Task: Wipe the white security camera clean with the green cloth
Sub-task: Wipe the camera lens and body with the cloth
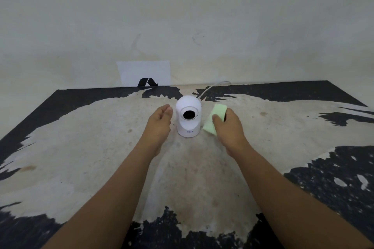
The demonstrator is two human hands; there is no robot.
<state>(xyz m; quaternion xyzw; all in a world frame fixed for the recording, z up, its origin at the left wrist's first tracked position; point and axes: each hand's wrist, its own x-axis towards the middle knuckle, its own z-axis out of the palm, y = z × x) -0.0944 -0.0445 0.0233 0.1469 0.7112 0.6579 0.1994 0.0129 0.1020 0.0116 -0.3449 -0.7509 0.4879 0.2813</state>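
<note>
A white dome-shaped security camera [188, 117] stands upright on the worn table [81, 147], its dark lens facing me. My right hand [228, 127] holds a folded green cloth [215, 117] just to the right of the camera, a small gap apart from it. My left hand [159, 121] hovers close to the camera's left side, fingers loosely curled and holding nothing, not touching it.
A white cable [212, 87] runs from behind the camera to the back edge of the table. A white sheet with a black mark [144, 74] leans against the wall behind. The table's black coating is peeled away over most of its middle.
</note>
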